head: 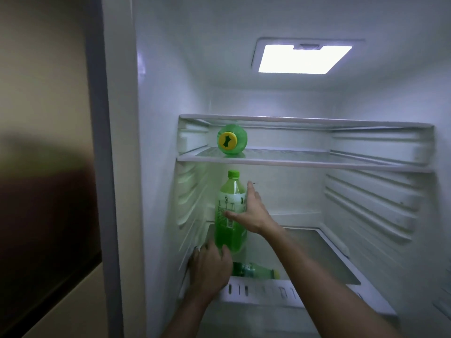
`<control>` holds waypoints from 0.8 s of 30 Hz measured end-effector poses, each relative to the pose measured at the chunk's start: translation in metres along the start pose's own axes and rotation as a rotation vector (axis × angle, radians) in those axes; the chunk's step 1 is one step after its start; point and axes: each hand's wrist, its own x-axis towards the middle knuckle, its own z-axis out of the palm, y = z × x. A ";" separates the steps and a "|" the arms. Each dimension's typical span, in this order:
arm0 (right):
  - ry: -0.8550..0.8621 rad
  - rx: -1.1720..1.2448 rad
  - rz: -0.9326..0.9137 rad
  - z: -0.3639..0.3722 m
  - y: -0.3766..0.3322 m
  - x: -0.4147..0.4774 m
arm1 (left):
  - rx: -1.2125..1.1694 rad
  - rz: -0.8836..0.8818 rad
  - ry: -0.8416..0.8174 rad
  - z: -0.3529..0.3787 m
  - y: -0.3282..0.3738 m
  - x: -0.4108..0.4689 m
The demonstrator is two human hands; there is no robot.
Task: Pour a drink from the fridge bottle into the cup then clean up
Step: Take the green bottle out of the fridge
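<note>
The green bottle (230, 213) stands upright inside the fridge (366, 106), on the glass floor shelf (317, 250) near the fridge's left wall, its green cap just below the shelf above. The right hand (251, 211) wraps its middle from the right side, thumb across the label and fingers reaching up along the far side, so it is clasped around the bottle. The left hand (210, 267) sits at the bottle's base, fingers spread and curled against its lower left; its palm is turned away, so I cannot tell how firmly it holds. To the right of the bottle the floor shelf lies bare all the way to the ribbed right wall, and the space up to the middle shelf (305, 162) is free on that side. On that middle shelf, directly above the bottle, a second green bottle (231, 140) lies on its side with a yellow cap facing out. Below the bottle, under the glass, a third bottle (253, 269) lies flat, partly hidden by the left hand and the shelf's white front edge. A lit lamp panel (305, 59) glows in the ceiling. Left of the fridge, the room is dim and blurred.
</note>
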 end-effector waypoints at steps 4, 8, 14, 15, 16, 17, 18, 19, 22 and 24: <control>-0.016 0.091 -0.037 0.006 0.002 0.011 | -0.015 -0.031 0.002 0.005 0.000 0.007; 0.006 0.199 -0.087 0.011 0.005 0.016 | -0.039 -0.112 -0.017 0.002 0.001 0.009; 0.148 0.216 -0.066 0.016 0.002 0.007 | -0.328 -0.226 -0.061 -0.002 0.006 0.010; 0.170 0.216 -0.062 0.016 0.004 0.006 | -0.410 -0.252 -0.054 -0.003 0.008 0.012; 0.190 0.215 -0.061 0.014 0.003 0.003 | -0.515 -0.273 -0.059 -0.005 0.012 0.014; 0.206 0.209 -0.062 0.012 0.002 0.001 | -0.611 -0.279 -0.073 -0.007 0.016 0.014; 0.225 0.202 -0.061 0.009 0.000 -0.003 | -0.697 -0.279 -0.082 -0.010 0.021 0.013; 0.242 0.197 -0.064 0.006 -0.003 -0.007 | -0.783 -0.289 -0.086 -0.013 0.025 0.011; 0.275 0.178 -0.075 -0.004 -0.012 -0.017 | -0.982 -0.328 -0.105 -0.029 0.038 0.004; 0.295 0.160 -0.088 -0.008 -0.017 -0.023 | -1.065 -0.355 -0.131 -0.033 0.040 0.003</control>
